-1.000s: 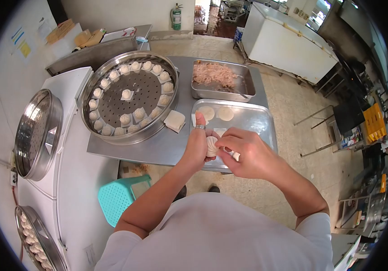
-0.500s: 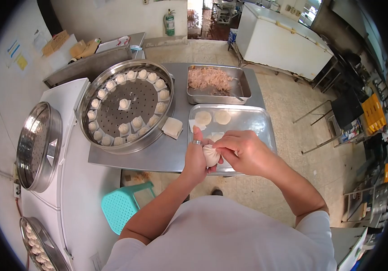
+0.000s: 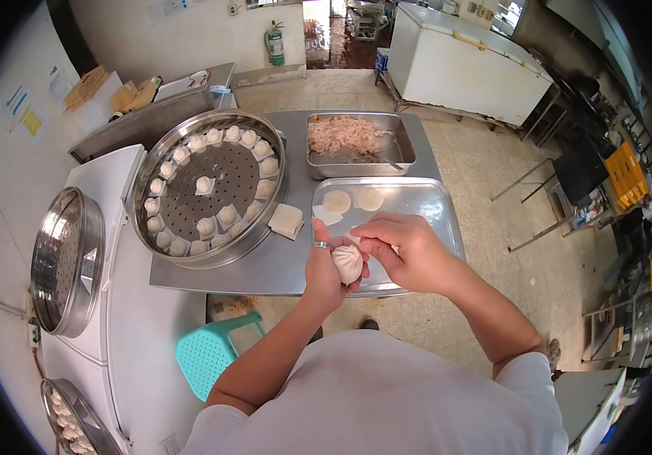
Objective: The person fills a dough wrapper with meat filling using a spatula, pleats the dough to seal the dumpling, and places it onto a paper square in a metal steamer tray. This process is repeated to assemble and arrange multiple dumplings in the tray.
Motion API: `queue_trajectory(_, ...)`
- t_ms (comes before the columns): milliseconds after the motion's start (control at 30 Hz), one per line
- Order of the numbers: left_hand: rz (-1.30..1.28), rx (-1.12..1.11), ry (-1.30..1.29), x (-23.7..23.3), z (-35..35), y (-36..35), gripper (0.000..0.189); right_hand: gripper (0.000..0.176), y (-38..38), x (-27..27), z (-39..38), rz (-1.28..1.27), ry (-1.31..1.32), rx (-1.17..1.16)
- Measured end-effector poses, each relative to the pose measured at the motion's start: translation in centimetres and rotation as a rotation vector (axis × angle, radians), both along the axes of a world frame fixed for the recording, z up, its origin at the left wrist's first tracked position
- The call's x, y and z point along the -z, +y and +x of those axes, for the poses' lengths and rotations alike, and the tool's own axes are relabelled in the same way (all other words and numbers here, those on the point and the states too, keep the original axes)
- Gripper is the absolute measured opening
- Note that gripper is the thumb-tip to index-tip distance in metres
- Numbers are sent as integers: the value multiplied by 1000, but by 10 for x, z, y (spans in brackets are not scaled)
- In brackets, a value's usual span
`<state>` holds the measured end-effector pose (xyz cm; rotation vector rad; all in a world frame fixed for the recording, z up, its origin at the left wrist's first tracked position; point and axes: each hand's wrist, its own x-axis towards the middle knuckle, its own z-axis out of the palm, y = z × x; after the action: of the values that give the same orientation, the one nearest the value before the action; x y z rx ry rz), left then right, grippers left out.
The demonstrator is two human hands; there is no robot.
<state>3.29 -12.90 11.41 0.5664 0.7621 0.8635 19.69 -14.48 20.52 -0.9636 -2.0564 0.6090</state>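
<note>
A round pleated dough bun (image 3: 348,264) rests in my left hand (image 3: 327,271), whose fingers curl around its underside. Its gathered top faces up. My right hand (image 3: 409,250) is just above and to the right of the bun, thumb and forefinger pinched together; whether they hold a scrap of dough cannot be made out. Behind both hands lies a metal tray (image 3: 440,208) with flat dough rounds (image 3: 370,199) on it, one partly hidden by my fingers. Left of the tray sits a stack of white paper squares (image 3: 286,220).
A large round steamer tray (image 3: 189,189) at left carries several buns on paper. Behind the flat tray, a deep metal pan (image 3: 362,170) contains ground meat filling (image 3: 345,135). Another steamer (image 3: 68,262) and a turquoise stool (image 3: 206,360) are at left. A white chest freezer (image 3: 462,72) stands beyond.
My right fingers have come off the bun's top and now hover beside it. The bun has tilted so its pleats show. The view has shifted slightly.
</note>
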Motion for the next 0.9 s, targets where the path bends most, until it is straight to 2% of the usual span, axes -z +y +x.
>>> queue_trajectory(67, -10, 14, -17, -7, -1, -2, 88, 23, -6, -6, -1, -54, -21, 7)
queue_trajectory(167, -49, -1, 2, -9, 1, -2, 87, 16, -11, 5, -5, 4, -73, 28)
queue_trajectory(367, -43, 42, -86, -1, 1, -3, 89, 8, -10, 20, -8, 231, -191, 81)
queue_trajectory(467, -45, 47, -87, -6, 0, -7, 88, 8, -11, 21, -4, 186, -211, 86)
queue_trajectory(767, 259, 48, 168, -8, -2, -8, 92, 7, -16, 3, 0, -83, -97, 59)
queue_trajectory(867, 262, 35, 199, -6, 2, -10, 93, 17, -14, 8, 3, -44, -85, 52)
queue_trajectory(900, 239, 39, 171, -5, 2, -10, 94, 15, -15, 8, 3, -68, -54, 52)
